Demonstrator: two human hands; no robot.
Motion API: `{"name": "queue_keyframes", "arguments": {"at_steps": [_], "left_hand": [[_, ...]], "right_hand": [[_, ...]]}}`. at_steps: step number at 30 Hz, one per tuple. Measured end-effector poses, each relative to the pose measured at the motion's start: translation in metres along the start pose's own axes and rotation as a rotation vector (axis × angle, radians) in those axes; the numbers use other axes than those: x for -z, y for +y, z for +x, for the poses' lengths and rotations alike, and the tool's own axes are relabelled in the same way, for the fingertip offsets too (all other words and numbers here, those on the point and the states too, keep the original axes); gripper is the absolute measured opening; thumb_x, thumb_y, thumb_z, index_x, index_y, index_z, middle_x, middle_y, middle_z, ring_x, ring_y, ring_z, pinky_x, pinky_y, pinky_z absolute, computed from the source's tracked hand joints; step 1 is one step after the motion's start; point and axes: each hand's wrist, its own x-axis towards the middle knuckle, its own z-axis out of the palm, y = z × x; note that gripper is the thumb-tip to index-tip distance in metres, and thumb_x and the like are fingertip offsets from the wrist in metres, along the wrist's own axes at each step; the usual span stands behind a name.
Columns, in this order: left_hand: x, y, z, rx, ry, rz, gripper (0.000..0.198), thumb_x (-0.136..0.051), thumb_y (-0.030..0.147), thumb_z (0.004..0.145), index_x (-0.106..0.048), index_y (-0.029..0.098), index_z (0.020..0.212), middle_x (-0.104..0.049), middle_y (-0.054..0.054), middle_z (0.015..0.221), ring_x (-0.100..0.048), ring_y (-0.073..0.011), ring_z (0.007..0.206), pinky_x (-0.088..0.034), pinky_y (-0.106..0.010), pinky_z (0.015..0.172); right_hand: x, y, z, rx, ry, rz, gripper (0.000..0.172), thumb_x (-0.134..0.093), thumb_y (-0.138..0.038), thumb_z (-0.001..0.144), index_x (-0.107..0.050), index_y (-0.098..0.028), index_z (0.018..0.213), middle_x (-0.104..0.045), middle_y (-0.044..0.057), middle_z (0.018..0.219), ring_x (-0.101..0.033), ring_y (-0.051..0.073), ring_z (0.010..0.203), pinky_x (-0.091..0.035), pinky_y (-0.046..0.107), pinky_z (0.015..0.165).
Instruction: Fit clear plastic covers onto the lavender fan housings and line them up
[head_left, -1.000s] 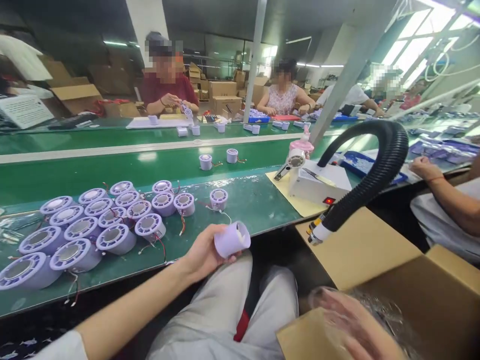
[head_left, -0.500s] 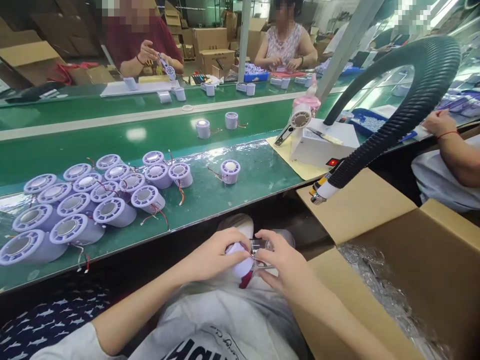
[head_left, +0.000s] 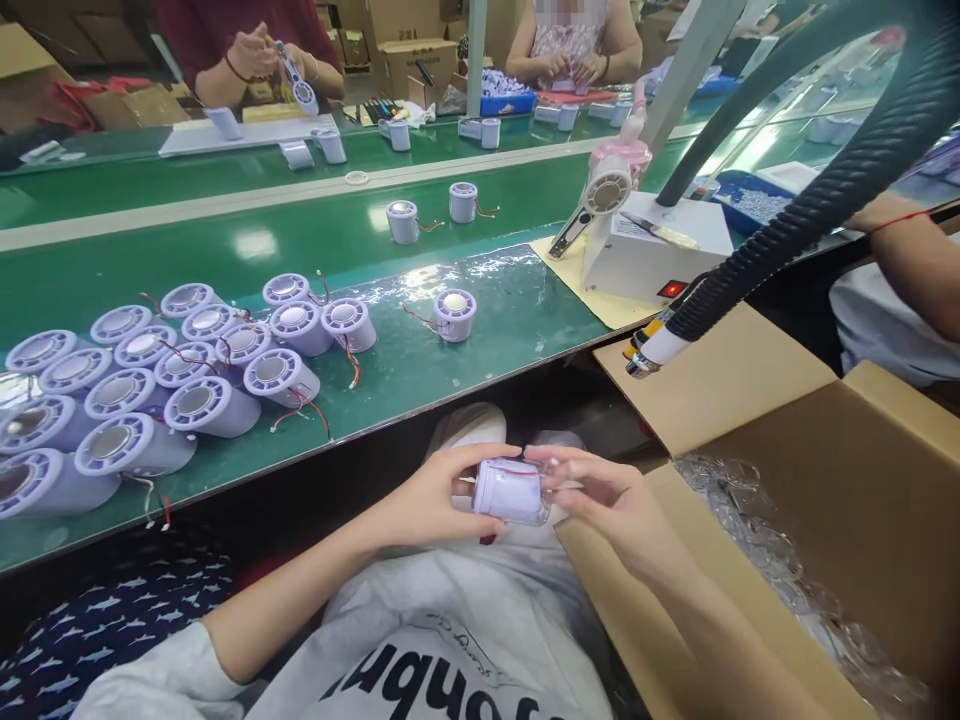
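Observation:
Above my lap, a lavender cylindrical fan housing point(head_left: 504, 492) lies on its side between my hands, a red wire along its upper side. My left hand point(head_left: 435, 497) grips its left end, with thumb and fingers on opposite sides. Around its right part sits a clear plastic cover point(head_left: 544, 500), and my right hand point(head_left: 604, 488) has its fingers closed on that end. On the green bench to the left stand several similar lavender housings point(head_left: 199, 400) with loose wires. One more housing point(head_left: 454, 315) stands alone nearer the middle.
An open cardboard box point(head_left: 817, 500) with clear plastic covers point(head_left: 757, 540) is at my right. A black flexible hose point(head_left: 787, 220) arches over it from a white device point(head_left: 652, 250). A handheld fan point(head_left: 600, 195) leans by that device. Co-workers sit across and to the right.
The clear cover, held apart at the right before, now surrounds part of the housing. The housing has turned onto its side. The camera view has shifted slightly.

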Motion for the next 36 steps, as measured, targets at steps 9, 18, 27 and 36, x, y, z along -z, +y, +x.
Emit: {"name": "queue_keyframes", "arguments": {"at_steps": [9, 18, 27, 36], "left_hand": [[0.000, 0.007, -0.008, 0.011, -0.063, -0.048, 0.076, -0.083, 0.030, 0.068, -0.050, 0.036, 0.136, -0.053, -0.007, 0.140, -0.056, -0.0281, 0.121, -0.050, -0.040, 0.096], [0.001, 0.017, -0.012, -0.071, -0.086, 0.055, 0.079, -0.083, 0.019, 0.067, -0.050, 0.037, 0.137, -0.051, -0.005, 0.143, -0.051, -0.0256, 0.129, -0.045, -0.038, 0.105], [-0.003, 0.002, 0.044, 0.095, -0.013, -0.408, 0.082, -0.089, 0.019, 0.057, -0.056, 0.021, 0.132, -0.062, -0.013, 0.130, -0.056, -0.0286, 0.124, -0.039, -0.044, 0.107], [-0.023, 0.007, 0.177, 0.060, -0.080, -0.450, 0.065, -0.090, 0.030, 0.056, -0.067, 0.010, 0.113, -0.072, -0.014, 0.107, -0.066, -0.0244, 0.102, -0.037, -0.045, 0.107]], "right_hand": [[0.007, 0.006, -0.017, 0.166, -0.133, -0.246, 0.045, -0.079, -0.026, 0.077, -0.062, -0.033, 0.118, -0.062, 0.002, 0.132, -0.061, 0.025, 0.116, -0.051, 0.038, 0.099], [0.005, -0.002, -0.020, -0.105, -0.192, 0.092, 0.040, -0.077, -0.033, 0.080, -0.059, -0.034, 0.116, -0.063, 0.000, 0.114, -0.062, 0.020, 0.106, -0.055, 0.029, 0.088], [0.007, 0.029, -0.011, -0.105, 0.120, 0.339, 0.048, -0.082, -0.039, 0.072, -0.056, -0.026, 0.111, -0.065, 0.007, 0.113, -0.065, 0.023, 0.099, -0.055, 0.033, 0.083], [0.050, 0.081, 0.033, 0.069, 0.512, 0.404, 0.058, -0.076, -0.053, 0.073, -0.045, -0.026, 0.113, -0.064, 0.012, 0.117, -0.063, 0.028, 0.106, -0.054, 0.045, 0.091]]}}
